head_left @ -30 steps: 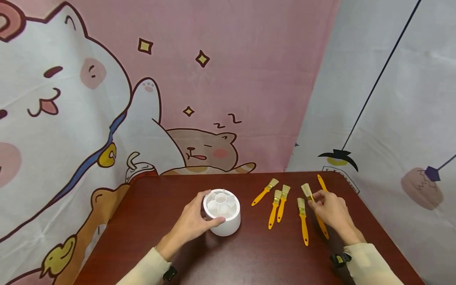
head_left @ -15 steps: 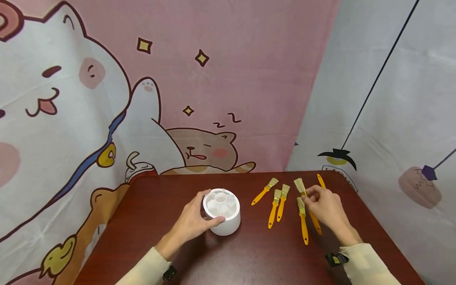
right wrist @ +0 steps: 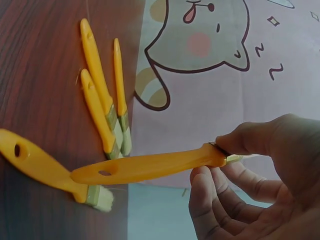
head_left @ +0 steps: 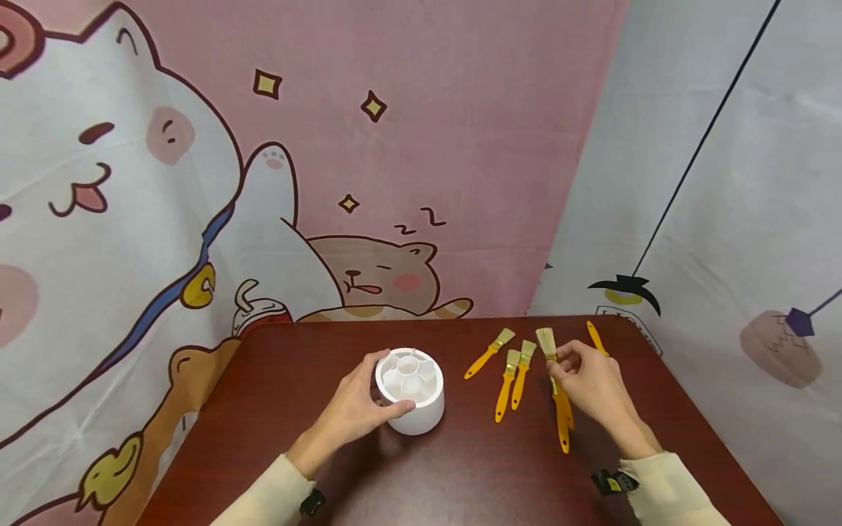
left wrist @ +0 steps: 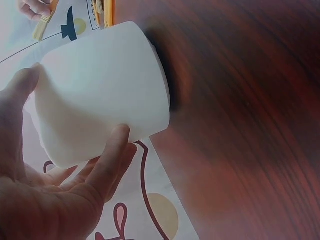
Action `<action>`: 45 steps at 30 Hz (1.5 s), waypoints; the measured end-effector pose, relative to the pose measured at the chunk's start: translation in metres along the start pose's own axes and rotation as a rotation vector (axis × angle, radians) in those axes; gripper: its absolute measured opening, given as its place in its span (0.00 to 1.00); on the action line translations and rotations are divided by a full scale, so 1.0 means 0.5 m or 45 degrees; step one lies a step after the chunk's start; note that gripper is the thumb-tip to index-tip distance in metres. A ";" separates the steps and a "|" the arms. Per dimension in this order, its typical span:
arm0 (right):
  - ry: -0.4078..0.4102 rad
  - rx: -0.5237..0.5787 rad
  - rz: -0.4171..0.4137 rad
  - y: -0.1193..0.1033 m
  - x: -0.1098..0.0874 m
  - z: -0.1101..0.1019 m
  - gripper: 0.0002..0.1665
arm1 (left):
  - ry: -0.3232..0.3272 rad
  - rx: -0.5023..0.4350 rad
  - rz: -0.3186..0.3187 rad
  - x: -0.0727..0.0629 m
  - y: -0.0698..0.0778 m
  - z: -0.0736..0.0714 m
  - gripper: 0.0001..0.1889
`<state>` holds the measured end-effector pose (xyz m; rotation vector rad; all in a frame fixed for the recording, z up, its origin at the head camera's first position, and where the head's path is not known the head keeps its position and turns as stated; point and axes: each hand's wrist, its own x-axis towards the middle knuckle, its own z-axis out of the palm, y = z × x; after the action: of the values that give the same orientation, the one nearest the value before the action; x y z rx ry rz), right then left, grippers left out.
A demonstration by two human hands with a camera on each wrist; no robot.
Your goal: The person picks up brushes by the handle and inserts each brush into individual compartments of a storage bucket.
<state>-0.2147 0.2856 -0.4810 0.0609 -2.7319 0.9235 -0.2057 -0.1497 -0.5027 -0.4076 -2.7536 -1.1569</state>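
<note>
Left hand [head_left: 358, 396]: thumb and fingers partly spread, gripping the side of the white tub [head_left: 421, 418], which stands on the surface [head_left: 427, 486]; open top, divided round a central ring. Right hand [head_left: 595, 381]: thumb and fingertips nearly together, pinching the held brush [right wrist: 155, 167] near its metal collar. It overlaps a lying brush [head_left: 563, 431] in view; contact cannot be told. Three brushes [head_left: 503, 394] lie between tub and right hand; a further handle [head_left: 595, 337] shows beyond that hand.
</note>
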 end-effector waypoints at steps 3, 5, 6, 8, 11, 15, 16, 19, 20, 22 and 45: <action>0.010 0.006 -0.008 -0.012 -0.003 -0.001 0.14 | -0.005 -0.006 -0.002 0.000 -0.003 0.001 0.58; 0.013 0.005 -0.012 -0.021 -0.006 -0.002 0.14 | -0.005 -0.009 0.001 -0.001 -0.005 0.000 0.57; 0.012 0.008 -0.016 -0.026 -0.007 -0.002 0.15 | -0.005 -0.009 0.001 -0.001 -0.005 0.000 0.57; 0.011 0.008 -0.026 -0.035 -0.009 -0.003 0.15 | -0.007 -0.012 0.001 -0.001 -0.007 0.000 0.58; 0.017 0.013 -0.051 -0.048 -0.010 -0.004 0.16 | -0.010 -0.017 0.002 0.000 -0.008 0.000 0.58; 0.026 0.036 -0.107 -0.067 -0.005 -0.008 0.16 | -0.016 -0.026 0.008 0.006 -0.007 -0.001 0.58; 0.027 0.045 -0.118 -0.072 -0.004 -0.009 0.16 | -0.018 -0.027 0.009 0.007 -0.007 -0.001 0.58; 0.035 0.070 -0.144 -0.087 -0.002 -0.009 0.15 | -0.024 -0.029 0.011 0.010 -0.006 -0.003 0.58; 0.039 0.074 -0.152 -0.091 -0.002 -0.009 0.15 | -0.025 -0.028 0.012 0.011 -0.006 -0.003 0.58; 0.051 0.079 -0.164 -0.099 -0.002 -0.007 0.14 | -0.028 -0.027 0.010 0.010 -0.006 -0.004 0.58; 0.044 0.270 -0.317 -0.196 -0.013 0.036 0.08 | -0.040 -0.084 -0.005 0.009 -0.009 0.000 0.58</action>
<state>-0.2006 0.1963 -0.4384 0.4103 -2.5104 1.1215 -0.2112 -0.1518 -0.5048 -0.4314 -2.7501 -1.2563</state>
